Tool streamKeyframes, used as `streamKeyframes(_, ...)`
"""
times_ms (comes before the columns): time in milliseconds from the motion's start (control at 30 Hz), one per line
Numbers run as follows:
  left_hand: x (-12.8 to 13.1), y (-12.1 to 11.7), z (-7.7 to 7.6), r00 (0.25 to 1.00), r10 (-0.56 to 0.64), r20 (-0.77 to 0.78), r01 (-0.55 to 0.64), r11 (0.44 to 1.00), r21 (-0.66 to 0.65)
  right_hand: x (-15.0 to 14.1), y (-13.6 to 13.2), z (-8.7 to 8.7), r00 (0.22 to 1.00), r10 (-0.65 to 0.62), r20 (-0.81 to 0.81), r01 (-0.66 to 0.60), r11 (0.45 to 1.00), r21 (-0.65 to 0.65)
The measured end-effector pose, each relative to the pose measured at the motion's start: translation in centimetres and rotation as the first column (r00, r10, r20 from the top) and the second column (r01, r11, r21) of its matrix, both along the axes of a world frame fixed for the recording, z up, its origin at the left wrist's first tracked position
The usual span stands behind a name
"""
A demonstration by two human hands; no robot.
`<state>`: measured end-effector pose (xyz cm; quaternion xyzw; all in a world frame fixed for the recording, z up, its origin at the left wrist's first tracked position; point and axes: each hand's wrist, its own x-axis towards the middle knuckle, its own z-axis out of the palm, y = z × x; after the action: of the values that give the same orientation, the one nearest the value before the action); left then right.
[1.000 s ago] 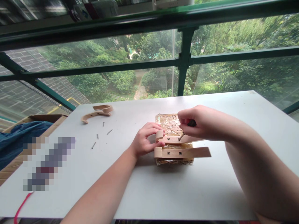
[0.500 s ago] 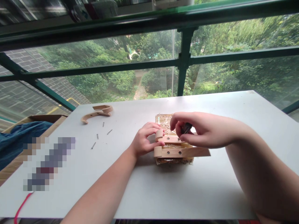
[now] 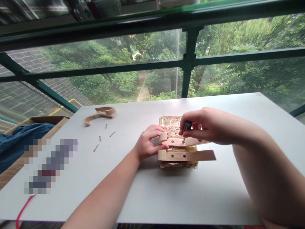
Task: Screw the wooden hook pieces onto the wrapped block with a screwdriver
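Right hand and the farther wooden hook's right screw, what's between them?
In the head view, a screwdriver: its dark handle is in the right hand, and its shaft reaches to the screw in the farther wooden hook.

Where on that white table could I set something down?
Bare tabletop shows between the forearms, nearer than the wrapped block, and at far right beyond the right hand. It's crowded at the block, where left hand, wooden strips and screwdriver meet; leftward lie loose screws and curved wooden pieces.
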<state>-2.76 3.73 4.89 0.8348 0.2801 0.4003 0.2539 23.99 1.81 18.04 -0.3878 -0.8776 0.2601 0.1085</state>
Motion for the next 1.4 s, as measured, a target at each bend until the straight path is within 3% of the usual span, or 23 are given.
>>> streamKeyframes(267, -0.1, 0.2, -0.4, 1.0, -0.01, 0.007, 0.01, 1.0, 0.005, -0.1, -0.3, 0.0, 0.997, 0.075, -0.022, -0.074, 0.997, 0.02)
streamKeyframes(633, -0.2, 0.2, -0.6, 1.0, -0.016, 0.009, 0.016, 1.0, 0.003, -0.5, -0.1, -0.7, 1.0, -0.019, -0.01, 0.02, 0.99, 0.138)
streamKeyframes(800, -0.2, 0.2, -0.7, 1.0, -0.019, 0.023, 0.019, 1.0, -0.001, -0.8, 0.1, -1.1, 0.999, -0.049, -0.018, 0.051, 0.991, 0.124)
streamKeyframes(967, -0.1, 0.1, -0.4, 1.0, -0.011, 0.016, 0.011, 1.0, -0.007, -0.5, 0.0, -0.9, 0.999, 0.025, -0.046, -0.022, 0.997, 0.073)
streamKeyframes(1200, -0.1, 0.1, -0.3, 1.0, -0.008, 0.013, 0.008, 1.0, 0.0, -0.8, -0.3, -0.8, 0.985, 0.024, -0.17, 0.001, 0.989, 0.145)
streamKeyframes(1400, 0.2, -0.2, 0.3, 1.0, 0.019, -0.012, -0.02, 0.999, -0.026, -1.7, -0.3, -1.4, 0.979, 0.066, -0.195, -0.054, 0.996, 0.068)
